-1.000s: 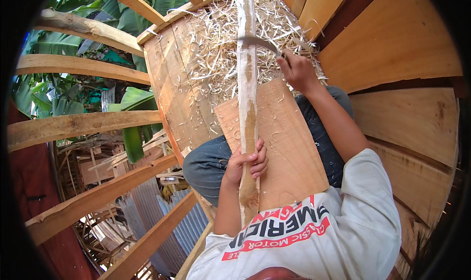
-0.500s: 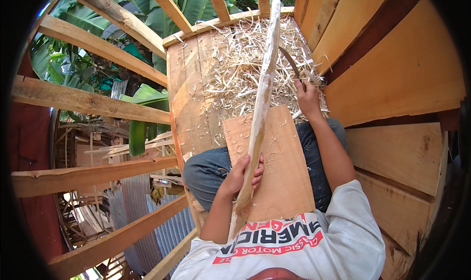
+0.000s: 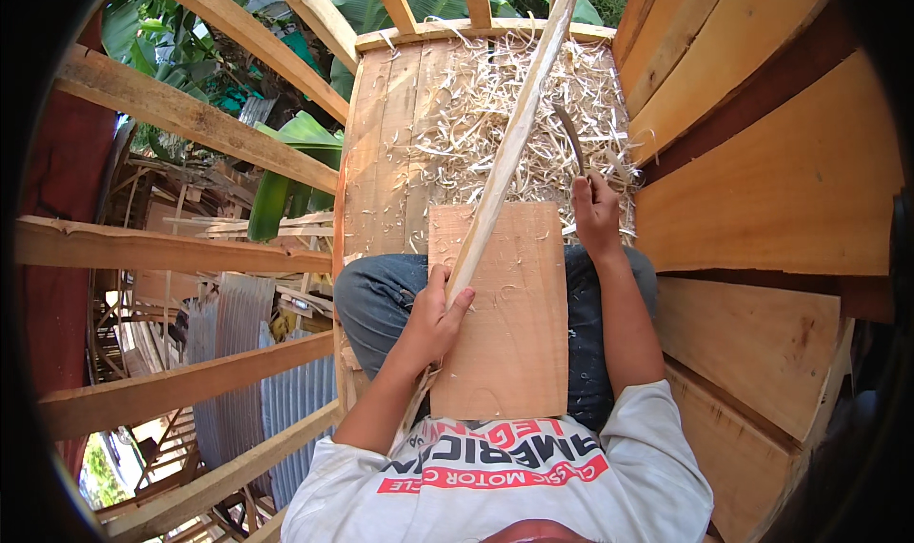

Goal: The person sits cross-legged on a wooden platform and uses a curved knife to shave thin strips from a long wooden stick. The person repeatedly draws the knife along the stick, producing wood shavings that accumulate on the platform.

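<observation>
A long pale wooden pole (image 3: 517,129), partly shaved, slants from beside my left hip up to the far railing. My left hand (image 3: 440,316) is closed around its lower part. In my right hand (image 3: 596,215) is a curved knife (image 3: 570,136), its dark blade rising beside the pole without touching it; the handle is hidden in my fist. Across my lap lies a flat rectangular board (image 3: 514,334) with a few shavings on it. The pole passes over the board's upper left edge.
Curled wood shavings (image 3: 476,134) cover much of the plank floor (image 3: 376,162) ahead. Wooden rails (image 3: 181,243) stand along the left, with corrugated metal sheets (image 3: 238,343) below and banana leaves beyond. Wide wooden boards (image 3: 762,172) form a wall close on the right.
The pole has tilted, its far end further right and its near end out to my left side. My left hand has moved left with it, and the view has shifted.
</observation>
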Motion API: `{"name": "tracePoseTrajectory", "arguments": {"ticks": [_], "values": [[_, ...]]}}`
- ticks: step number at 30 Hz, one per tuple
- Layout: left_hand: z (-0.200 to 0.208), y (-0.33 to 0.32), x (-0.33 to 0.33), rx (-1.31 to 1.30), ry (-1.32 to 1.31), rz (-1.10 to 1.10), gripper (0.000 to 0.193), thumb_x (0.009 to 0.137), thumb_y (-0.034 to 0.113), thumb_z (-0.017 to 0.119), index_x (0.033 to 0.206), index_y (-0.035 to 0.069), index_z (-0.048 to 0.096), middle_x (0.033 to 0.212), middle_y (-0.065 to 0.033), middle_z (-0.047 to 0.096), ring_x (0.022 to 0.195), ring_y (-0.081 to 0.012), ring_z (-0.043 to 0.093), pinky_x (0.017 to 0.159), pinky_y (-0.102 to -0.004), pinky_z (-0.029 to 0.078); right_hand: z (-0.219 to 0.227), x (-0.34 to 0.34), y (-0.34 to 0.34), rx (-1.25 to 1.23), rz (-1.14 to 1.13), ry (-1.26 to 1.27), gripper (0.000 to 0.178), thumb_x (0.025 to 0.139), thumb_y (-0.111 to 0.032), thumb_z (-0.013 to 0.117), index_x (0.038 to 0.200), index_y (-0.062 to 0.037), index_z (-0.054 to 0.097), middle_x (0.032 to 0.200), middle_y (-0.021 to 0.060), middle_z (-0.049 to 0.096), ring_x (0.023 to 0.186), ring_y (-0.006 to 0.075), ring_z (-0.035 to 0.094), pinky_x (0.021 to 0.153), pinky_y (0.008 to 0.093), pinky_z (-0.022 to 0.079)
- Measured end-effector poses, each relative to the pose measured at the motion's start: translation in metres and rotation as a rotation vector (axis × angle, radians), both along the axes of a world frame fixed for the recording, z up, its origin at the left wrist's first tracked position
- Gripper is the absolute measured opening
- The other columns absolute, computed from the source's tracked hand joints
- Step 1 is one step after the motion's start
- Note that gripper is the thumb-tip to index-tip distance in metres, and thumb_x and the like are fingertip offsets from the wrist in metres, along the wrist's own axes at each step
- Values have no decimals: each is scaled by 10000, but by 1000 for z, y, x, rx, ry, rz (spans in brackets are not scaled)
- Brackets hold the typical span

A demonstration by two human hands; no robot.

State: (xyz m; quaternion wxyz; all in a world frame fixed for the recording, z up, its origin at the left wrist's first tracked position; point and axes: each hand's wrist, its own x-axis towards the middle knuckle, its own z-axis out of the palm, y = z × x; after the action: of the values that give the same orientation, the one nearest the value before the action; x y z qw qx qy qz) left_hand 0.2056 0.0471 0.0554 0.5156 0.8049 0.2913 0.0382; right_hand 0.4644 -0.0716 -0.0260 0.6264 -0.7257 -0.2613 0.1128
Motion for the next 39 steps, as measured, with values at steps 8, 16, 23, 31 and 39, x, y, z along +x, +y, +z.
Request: {"name": "tracePoseTrajectory", "arguments": {"ticks": [8, 16, 23, 31, 39], "values": [[-15, 15, -3, -371, 5, 148, 296, 975, 255, 520, 1089, -18, 509, 899, -98, 608, 869, -129, 530, 792, -288, 440, 23, -27, -3, -295, 423, -439, 405, 843, -346, 691, 669, -31, 505, 523, 126, 494, 493, 329, 521, 473, 377, 401], [-19, 17, -6, -386, -27, 82, 370, 994, 265, 473, 1214, -31, 463, 1090, -163, 613, 1040, -171, 543, 915, -313, 418, 16, -40, 6, -437, 371, -629, 461, 811, -483, 686, 628, -90, 529, 515, 76, 548, 479, 284, 578, 451, 381, 446], [-15, 18, -9, -326, 15, 48, 388, 1003, 292, 443, 1204, -40, 448, 1056, -213, 620, 1037, -206, 566, 909, -338, 420, 17, -41, 8, -445, 278, -720, 460, 802, -496, 683, 632, -100, 524, 557, 56, 556, 479, 253, 586, 444, 363, 446], [-14, 16, -8, -259, -3, 43, 367, 1002, 301, 443, 1141, -39, 453, 968, -220, 615, 954, -201, 574, 856, -338, 435, 18, -40, 10, -479, 229, -748, 469, 812, -505, 667, 630, -103, 509, 570, 53, 551, 483, 241, 589, 445, 358, 449], [-3, 0, -15, -287, 88, -34, 323, 1001, 284, 445, 1077, -30, 458, 773, -123, 534, 777, -165, 499, 750, -310, 425, 13, 22, 5, -507, -187, -345, 538, 896, -514, 570, 642, -40, 533, 515, 108, 534, 511, 343, 572, 514, 458, 442]]}}
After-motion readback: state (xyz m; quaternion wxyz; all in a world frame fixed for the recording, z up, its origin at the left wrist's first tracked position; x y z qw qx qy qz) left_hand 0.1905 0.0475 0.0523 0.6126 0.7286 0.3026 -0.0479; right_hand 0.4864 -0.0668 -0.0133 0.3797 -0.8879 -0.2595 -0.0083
